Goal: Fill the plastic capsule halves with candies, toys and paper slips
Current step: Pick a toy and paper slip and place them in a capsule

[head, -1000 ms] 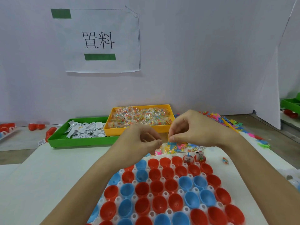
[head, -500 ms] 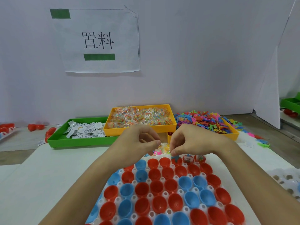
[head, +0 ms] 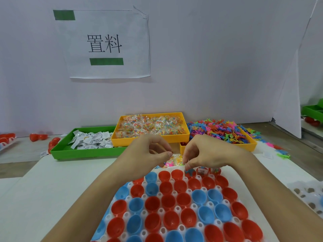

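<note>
Over the far row of the capsule tray (head: pixel 197 205), my right hand (head: pixel 205 152) pinches a blue toy (head: pixel 190 171) into a red half; my left hand (head: pixel 148 154) holds candy packets (head: pixel 176 158) beside it.

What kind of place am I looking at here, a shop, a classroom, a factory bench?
Most likely a small packing station for hand assembly. Sorted supply bins line a white partition: a green tray of paper slips, a yellow tray of wrapped candies, and a rack of open capsule halves awaiting filling.
</note>
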